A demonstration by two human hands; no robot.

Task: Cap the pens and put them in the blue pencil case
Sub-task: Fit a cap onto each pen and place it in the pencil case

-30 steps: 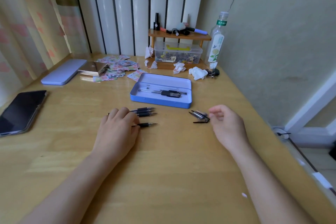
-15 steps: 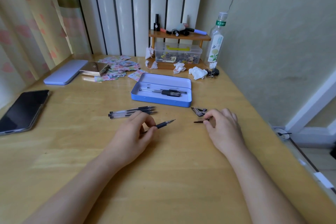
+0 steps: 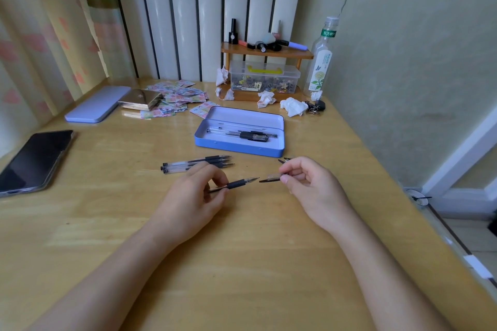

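My left hand (image 3: 192, 196) grips an uncapped black pen (image 3: 236, 184), tip pointing right. My right hand (image 3: 309, 185) pinches a pen cap (image 3: 270, 179) just right of that tip, a small gap between them. Three uncapped pens (image 3: 197, 164) lie side by side on the table behind my left hand. A couple of loose caps (image 3: 283, 160) peek out behind my right fingers. The open blue pencil case (image 3: 239, 142) sits further back with capped pens (image 3: 242, 134) inside.
A phone (image 3: 35, 160) lies at the left edge. The case lid (image 3: 98, 103), a wallet (image 3: 141, 99) and paper notes are at the back left. A small shelf (image 3: 266, 52), plastic box, bottle (image 3: 320, 62) and crumpled tissues stand at the back.
My left hand lifted one pen off the table and turned its tip to the right. My right hand picked up a cap and brought it to the pen tip.
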